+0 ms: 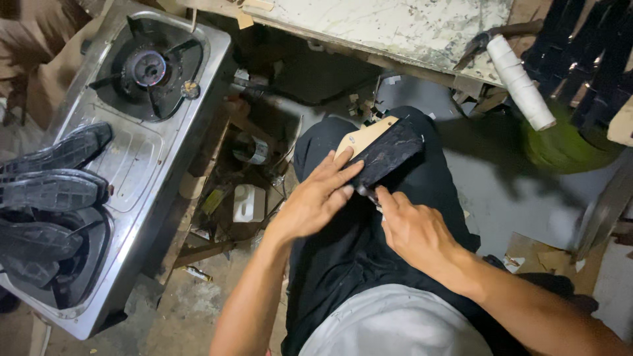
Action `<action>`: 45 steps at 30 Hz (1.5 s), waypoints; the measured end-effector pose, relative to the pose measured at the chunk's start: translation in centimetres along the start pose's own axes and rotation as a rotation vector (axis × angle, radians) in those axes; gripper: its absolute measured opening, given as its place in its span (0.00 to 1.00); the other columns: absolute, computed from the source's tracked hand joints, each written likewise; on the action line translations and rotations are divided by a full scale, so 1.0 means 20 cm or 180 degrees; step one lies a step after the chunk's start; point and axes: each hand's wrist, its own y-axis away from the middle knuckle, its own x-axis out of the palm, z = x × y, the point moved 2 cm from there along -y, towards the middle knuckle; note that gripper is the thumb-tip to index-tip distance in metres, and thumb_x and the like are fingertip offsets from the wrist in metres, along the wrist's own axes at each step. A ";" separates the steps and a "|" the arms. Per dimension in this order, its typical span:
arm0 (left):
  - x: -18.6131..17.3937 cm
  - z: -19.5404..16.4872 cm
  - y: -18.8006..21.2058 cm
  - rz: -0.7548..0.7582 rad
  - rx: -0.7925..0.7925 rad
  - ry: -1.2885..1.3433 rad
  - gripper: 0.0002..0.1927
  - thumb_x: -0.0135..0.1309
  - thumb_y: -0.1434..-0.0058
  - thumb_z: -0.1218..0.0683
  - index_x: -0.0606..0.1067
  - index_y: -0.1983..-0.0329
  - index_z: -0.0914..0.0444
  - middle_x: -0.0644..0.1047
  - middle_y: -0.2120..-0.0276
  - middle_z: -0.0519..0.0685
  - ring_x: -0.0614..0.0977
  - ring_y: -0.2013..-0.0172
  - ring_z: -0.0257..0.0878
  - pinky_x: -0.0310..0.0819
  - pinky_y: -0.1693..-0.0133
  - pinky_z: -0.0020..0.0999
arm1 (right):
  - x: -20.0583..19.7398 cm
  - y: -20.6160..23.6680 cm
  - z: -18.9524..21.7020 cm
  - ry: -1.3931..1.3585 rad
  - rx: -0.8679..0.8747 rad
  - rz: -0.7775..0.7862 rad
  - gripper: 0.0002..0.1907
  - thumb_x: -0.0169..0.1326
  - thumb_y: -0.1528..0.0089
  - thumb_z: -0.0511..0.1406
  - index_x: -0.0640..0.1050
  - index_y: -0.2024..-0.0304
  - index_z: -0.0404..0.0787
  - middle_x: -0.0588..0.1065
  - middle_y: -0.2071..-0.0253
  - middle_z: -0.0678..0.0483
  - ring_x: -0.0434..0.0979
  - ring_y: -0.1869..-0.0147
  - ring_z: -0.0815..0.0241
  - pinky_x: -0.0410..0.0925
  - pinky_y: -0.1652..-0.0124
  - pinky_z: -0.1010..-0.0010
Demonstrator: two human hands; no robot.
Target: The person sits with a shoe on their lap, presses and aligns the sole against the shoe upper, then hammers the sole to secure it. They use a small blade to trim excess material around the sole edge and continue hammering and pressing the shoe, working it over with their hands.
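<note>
left hand (315,201) fingers flat on black sole piece (386,153) | right hand (414,231) pinching its edge, seemingly | steel gas stove (142,142) left, dusty floor (198,310)

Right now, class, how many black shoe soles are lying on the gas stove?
4, stacked at the stove's left end: one topmost, one beneath it, one lower, one at the bottom. More may be hidden underneath.

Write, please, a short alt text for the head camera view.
Seen from above, a seated person's left hand presses a black textured sheet on a tan backing against the thigh, while the right hand touches its near edge. Black shoe soles lie on a steel gas stove to the left.
</note>
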 end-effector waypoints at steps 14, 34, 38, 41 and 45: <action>0.07 -0.11 -0.15 -0.0102 -0.0252 -0.0783 0.23 0.53 0.33 0.54 0.73 0.34 0.52 0.69 0.32 0.56 0.67 0.34 0.68 0.68 0.40 0.52 | -0.08 0.00 -0.11 -0.0452 0.0189 0.0000 0.25 0.53 0.41 0.33 0.72 0.40 0.39 0.76 0.60 0.44 0.80 0.65 0.38 0.73 0.65 0.51; 0.15 -0.18 -0.29 -0.0241 -0.0003 -0.1634 0.26 0.55 0.36 0.51 0.71 0.33 0.53 0.72 0.36 0.57 0.74 0.38 0.61 0.70 0.43 0.52 | 0.05 0.02 -0.34 -0.2181 0.1495 0.0271 0.14 0.51 0.37 0.34 0.77 0.50 0.36 0.78 0.62 0.45 0.81 0.61 0.49 0.73 0.60 0.60; 0.16 -0.19 -0.27 -0.0201 0.0086 -0.1774 0.28 0.55 0.36 0.52 0.70 0.32 0.53 0.71 0.36 0.59 0.73 0.38 0.62 0.68 0.41 0.53 | 0.06 0.01 -0.38 -0.3909 0.1818 0.0128 0.17 0.49 0.39 0.32 0.77 0.48 0.35 0.80 0.53 0.46 0.82 0.54 0.57 0.74 0.54 0.66; 0.19 -0.22 -0.26 -0.0136 0.0080 -0.1930 0.35 0.56 0.46 0.54 0.69 0.32 0.53 0.71 0.35 0.58 0.72 0.37 0.62 0.67 0.40 0.53 | -0.02 0.01 -0.42 -0.2624 0.1507 0.0314 0.17 0.49 0.38 0.32 0.76 0.47 0.35 0.80 0.58 0.45 0.81 0.56 0.53 0.72 0.55 0.64; 0.19 -0.23 -0.27 -0.0159 0.0120 -0.1906 0.30 0.56 0.39 0.52 0.69 0.31 0.53 0.71 0.35 0.58 0.71 0.37 0.63 0.66 0.40 0.54 | -0.12 0.03 -0.42 -0.1154 0.0640 -0.0068 0.25 0.50 0.39 0.31 0.71 0.38 0.34 0.73 0.62 0.41 0.76 0.60 0.42 0.68 0.60 0.57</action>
